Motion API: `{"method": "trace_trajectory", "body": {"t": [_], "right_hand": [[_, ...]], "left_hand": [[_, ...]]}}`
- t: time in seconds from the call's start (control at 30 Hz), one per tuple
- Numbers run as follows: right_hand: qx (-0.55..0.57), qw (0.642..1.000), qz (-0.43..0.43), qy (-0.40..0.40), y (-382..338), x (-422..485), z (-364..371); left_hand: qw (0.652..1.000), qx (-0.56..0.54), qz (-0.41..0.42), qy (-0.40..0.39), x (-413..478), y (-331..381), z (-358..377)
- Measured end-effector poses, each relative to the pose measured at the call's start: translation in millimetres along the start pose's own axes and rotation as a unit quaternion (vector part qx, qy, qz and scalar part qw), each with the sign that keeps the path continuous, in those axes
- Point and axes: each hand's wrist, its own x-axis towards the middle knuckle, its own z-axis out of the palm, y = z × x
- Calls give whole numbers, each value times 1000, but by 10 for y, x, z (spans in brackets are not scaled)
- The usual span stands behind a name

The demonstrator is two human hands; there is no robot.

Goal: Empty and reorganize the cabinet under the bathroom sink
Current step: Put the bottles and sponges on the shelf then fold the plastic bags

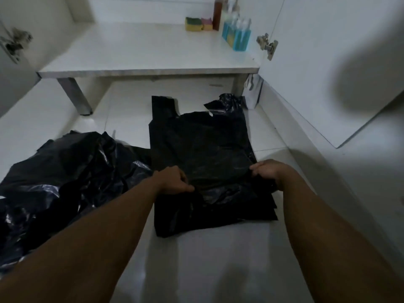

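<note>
Flat black bag lies spread on the floor in front of the open cabinet, handle end toward the cabinet and bottom end toward the person. Left hand is on the bag's left edge, fingers curled and pinching the plastic. Right hand is on the right edge, fingers curled and pinching a fold too. The plastic between the hands is bunched, and the bag's near end looks doubled over. A crumpled pile of black bags sits on the floor to the left, touching or overlapping the flat bag's left edge; can't tell which. On the cabinet shelf, back right corner: yellow-green sponge, pink sponge just beside it, brown bottle, then blue bottles along the right edge. Right door is swung open, hinge visible. A white bag stands on the floor by the cabinet's front right leg.
</note>
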Motion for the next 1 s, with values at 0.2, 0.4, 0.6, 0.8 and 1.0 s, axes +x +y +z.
{"method": "trace_trajectory", "body": {"t": [0.2, 0.4, 0.6, 0.8, 1.0], "right_hand": [[-91, 993, -14, 69, 160, 47, 100], [-203, 977, 60, 33, 258, 156, 166], [-170, 974, -47, 142, -11, 109, 307], [-258, 964, 49, 48, 148, 184, 536], [-233, 965, -21, 120, 118, 265, 563]], "left_hand": [[994, 106, 10, 16, -79, 47, 136], [983, 185, 14, 9, 12, -80, 284], [981, 182, -2, 73, -9, -112, 345], [987, 147, 45, 56, -15, -138, 415], [966, 191, 51, 167, 3, -138, 406]]}}
